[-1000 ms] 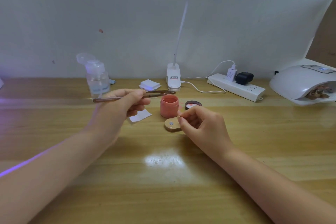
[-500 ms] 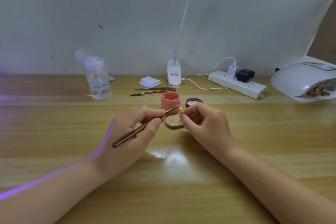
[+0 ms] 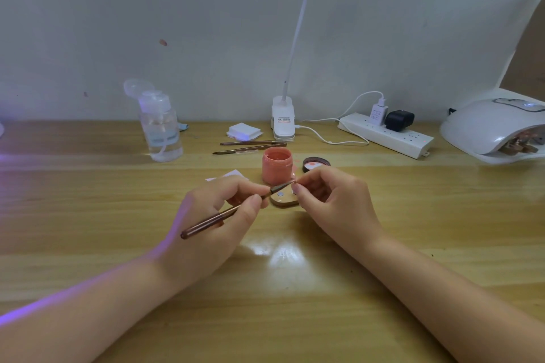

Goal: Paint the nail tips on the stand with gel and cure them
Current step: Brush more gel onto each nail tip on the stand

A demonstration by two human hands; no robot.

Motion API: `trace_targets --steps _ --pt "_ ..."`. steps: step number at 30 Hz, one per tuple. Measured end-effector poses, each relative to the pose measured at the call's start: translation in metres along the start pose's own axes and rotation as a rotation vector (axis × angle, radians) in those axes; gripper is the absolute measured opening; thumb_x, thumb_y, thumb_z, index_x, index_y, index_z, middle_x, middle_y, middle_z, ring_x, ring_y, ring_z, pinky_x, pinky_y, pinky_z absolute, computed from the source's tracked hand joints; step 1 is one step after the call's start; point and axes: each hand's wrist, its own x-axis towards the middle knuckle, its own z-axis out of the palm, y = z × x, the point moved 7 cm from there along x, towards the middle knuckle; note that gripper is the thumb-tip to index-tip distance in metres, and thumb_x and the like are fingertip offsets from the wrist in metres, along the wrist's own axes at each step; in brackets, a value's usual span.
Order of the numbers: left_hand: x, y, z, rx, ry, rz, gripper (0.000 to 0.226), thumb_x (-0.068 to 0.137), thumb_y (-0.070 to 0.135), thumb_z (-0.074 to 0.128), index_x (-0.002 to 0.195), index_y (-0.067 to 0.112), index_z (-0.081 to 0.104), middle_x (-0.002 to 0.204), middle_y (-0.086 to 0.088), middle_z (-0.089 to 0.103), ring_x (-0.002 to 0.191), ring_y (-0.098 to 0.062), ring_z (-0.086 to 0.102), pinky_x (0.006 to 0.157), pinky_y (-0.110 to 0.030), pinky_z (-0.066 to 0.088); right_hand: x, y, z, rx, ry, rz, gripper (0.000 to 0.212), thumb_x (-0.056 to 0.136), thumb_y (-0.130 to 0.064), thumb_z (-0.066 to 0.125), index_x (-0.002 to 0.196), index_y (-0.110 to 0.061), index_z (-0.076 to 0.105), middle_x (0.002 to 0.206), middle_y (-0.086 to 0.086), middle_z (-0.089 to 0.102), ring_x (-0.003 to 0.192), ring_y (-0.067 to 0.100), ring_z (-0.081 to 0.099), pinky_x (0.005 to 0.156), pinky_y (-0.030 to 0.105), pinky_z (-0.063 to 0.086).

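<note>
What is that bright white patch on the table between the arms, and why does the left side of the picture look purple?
Head view: the white patch is glare on the glossy table from the desk lamp overhead, whose lit head is cut off by the top edge. A purple light from off the left edge tints the left hand and its forearm. The wide lens bows the table's far edge.

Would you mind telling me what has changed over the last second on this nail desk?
The left hand brought its brush down from beside the bottle toward the body, swinging the bristles to the small piece pinched by the right hand. The grips are unchanged. The pink jar, its lid, the wooden stand and the two spare brushes stayed put.
</note>
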Motion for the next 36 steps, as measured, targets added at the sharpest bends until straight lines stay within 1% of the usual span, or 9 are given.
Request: trace_targets --steps 4,10,15,18,21,26,31,33,36 --pt "0.000 0.002 -0.005 -0.016 0.049 0.007 0.017 0.087 0.036 0.051 0.093 0.031 0.066 0.088 0.016 0.072 0.085 0.000 0.065 0.072 -0.004 0.042 0.000 0.001 0.000 0.003 -0.002 0.006 0.002 0.082 -0.009 0.073 0.081 -0.008 0.072 0.067 -0.009 0.065 0.061 0.003 0.060 0.060 0.012 0.045" --pt "0.001 -0.002 0.001 -0.018 0.001 -0.019 0.015 0.088 0.024 0.059 0.094 0.033 0.069 0.090 0.013 0.073 0.087 -0.006 0.065 0.076 -0.009 0.045 0.000 0.001 0.001 -0.001 -0.006 0.010 0.002 0.083 -0.010 0.073 0.082 -0.009 0.072 0.068 -0.007 0.067 0.062 0.005 0.061 0.061 0.017 0.048" --pt "0.000 0.001 -0.003 -0.024 0.039 0.001 0.017 0.085 0.037 0.053 0.092 0.036 0.068 0.088 0.013 0.072 0.087 -0.003 0.064 0.075 -0.011 0.045 0.000 0.001 -0.001 -0.007 0.007 0.012 0.002 0.083 -0.010 0.073 0.081 -0.009 0.072 0.069 -0.006 0.067 0.063 0.006 0.061 0.062 0.020 0.049" --pt "0.002 -0.002 -0.003 -0.019 0.051 -0.031 0.015 0.089 0.033 0.060 0.099 0.040 0.068 0.093 0.018 0.073 0.095 -0.002 0.064 0.078 -0.014 0.046 -0.001 -0.002 -0.001 -0.021 0.011 -0.010 0.002 0.082 -0.009 0.073 0.081 -0.010 0.072 0.069 -0.005 0.068 0.063 0.008 0.061 0.062 0.024 0.050" --pt "0.002 -0.005 0.001 0.018 0.020 -0.049 0.019 0.087 0.028 0.060 0.097 0.039 0.070 0.090 0.011 0.073 0.088 -0.008 0.062 0.078 -0.020 0.047 -0.001 -0.005 -0.001 -0.062 0.016 -0.055 0.002 0.081 -0.007 0.073 0.081 -0.008 0.072 0.070 -0.003 0.069 0.062 0.010 0.062 0.063 0.028 0.051" --pt "0.001 -0.001 -0.001 0.023 0.017 -0.008 0.019 0.081 0.037 0.053 0.088 0.032 0.071 0.081 0.017 0.071 0.084 -0.008 0.061 0.075 -0.022 0.044 -0.002 -0.008 -0.002 -0.118 0.027 -0.094 0.004 0.081 -0.006 0.073 0.080 -0.009 0.071 0.070 -0.004 0.068 0.062 0.009 0.060 0.061 0.023 0.048" --pt "0.003 -0.005 -0.002 0.027 0.046 -0.058 0.018 0.083 0.039 0.058 0.096 0.035 0.071 0.088 0.014 0.073 0.094 -0.012 0.063 0.079 -0.021 0.046 -0.003 -0.010 -0.001 -0.136 0.025 -0.116 0.003 0.080 -0.006 0.073 0.081 -0.009 0.072 0.072 -0.002 0.069 0.062 0.010 0.060 0.063 0.024 0.048" --pt "0.003 -0.007 0.000 0.032 0.021 -0.058 0.015 0.084 0.031 0.060 0.094 0.033 0.073 0.086 0.013 0.073 0.090 -0.009 0.061 0.078 -0.023 0.045 -0.003 -0.010 -0.001 -0.139 0.023 -0.116 0.003 0.080 -0.006 0.073 0.081 -0.009 0.072 0.073 -0.002 0.069 0.062 0.012 0.061 0.063 0.026 0.048" --pt "0.002 -0.004 -0.002 0.003 0.018 -0.027 0.018 0.082 0.036 0.055 0.087 0.030 0.071 0.080 0.014 0.072 0.084 -0.006 0.061 0.075 -0.023 0.045 -0.002 -0.010 -0.002 -0.133 0.032 -0.111 0.004 0.081 -0.006 0.073 0.080 -0.009 0.071 0.071 -0.003 0.068 0.062 0.009 0.060 0.062 0.023 0.048"
